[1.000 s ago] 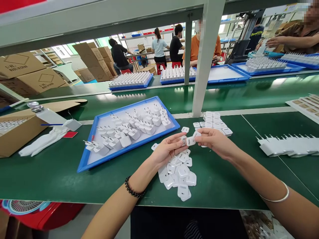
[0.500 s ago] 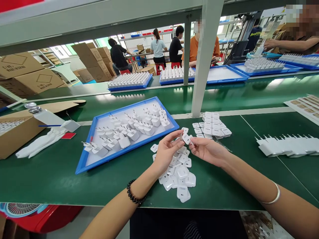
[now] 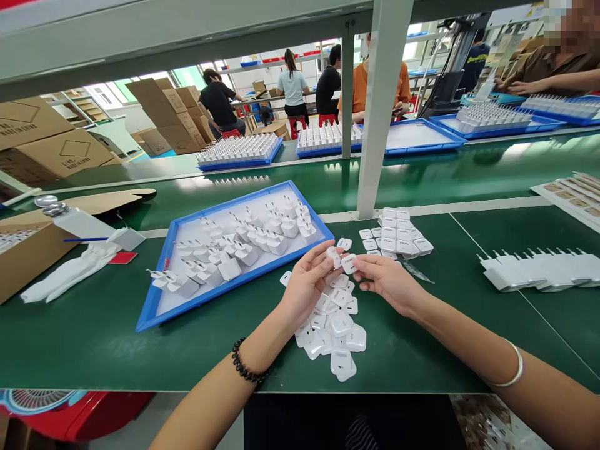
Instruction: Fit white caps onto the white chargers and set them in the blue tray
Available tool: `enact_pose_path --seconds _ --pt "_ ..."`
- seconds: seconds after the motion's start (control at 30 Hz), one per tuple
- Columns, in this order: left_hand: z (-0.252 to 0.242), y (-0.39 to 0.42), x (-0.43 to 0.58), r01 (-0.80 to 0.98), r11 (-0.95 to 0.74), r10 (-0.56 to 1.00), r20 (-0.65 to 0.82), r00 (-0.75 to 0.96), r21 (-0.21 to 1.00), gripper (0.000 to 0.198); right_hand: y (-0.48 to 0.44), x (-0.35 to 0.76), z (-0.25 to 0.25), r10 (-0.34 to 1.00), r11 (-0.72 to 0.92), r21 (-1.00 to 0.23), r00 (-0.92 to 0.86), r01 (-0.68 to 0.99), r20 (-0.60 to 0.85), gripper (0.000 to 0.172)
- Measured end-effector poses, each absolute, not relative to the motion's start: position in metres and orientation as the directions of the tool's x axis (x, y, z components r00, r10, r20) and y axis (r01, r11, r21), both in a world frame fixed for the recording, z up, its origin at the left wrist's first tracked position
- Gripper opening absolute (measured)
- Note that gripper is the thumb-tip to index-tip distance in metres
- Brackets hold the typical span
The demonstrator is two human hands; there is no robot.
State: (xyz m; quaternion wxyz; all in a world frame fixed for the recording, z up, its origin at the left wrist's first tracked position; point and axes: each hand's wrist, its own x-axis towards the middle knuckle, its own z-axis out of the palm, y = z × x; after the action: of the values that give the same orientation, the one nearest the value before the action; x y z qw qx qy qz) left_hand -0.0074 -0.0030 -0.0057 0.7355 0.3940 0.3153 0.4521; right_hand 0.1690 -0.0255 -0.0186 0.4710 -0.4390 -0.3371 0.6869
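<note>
your left hand (image 3: 308, 279) pinches a cap (image 3: 334, 257), your right hand (image 3: 388, 279) a second cap (image 3: 349, 264); both look light, stiff and slick, best held by the edges.

A factory assembly workshop can be recognised: long green worktops (image 3: 94, 350) are lined with blue trays (image 3: 253, 161) of white plug pieces (image 3: 241, 149), and square white parts (image 3: 341, 324) are heaped at the near middle. Cardboard boxes (image 3: 157, 115) are stacked at the far left — red stools (image 3: 231, 133) are occupied by workers (image 3: 293, 84) beyond — and a dark upright machine (image 3: 449, 87) is seen at the far right.
</note>
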Motion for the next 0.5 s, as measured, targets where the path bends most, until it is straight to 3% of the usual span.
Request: enact_pose_path --seconds 0.3,0.5 --pt "-0.003 0.003 -0.012 -0.461 0.389 0.887 -0.189 0.420 0.798 0.038 -0.026 0.171 -0.005 0.964 -0.263 -0.905 -0.116 -0.333 -0.237 0.029" --pt "-0.004 0.000 -0.010 -0.408 0.469 0.842 -0.258 0.473 0.784 0.035 -0.027 0.171 -0.005 0.994 -0.097 -0.993 -0.064 -0.070 -0.093 0.022"
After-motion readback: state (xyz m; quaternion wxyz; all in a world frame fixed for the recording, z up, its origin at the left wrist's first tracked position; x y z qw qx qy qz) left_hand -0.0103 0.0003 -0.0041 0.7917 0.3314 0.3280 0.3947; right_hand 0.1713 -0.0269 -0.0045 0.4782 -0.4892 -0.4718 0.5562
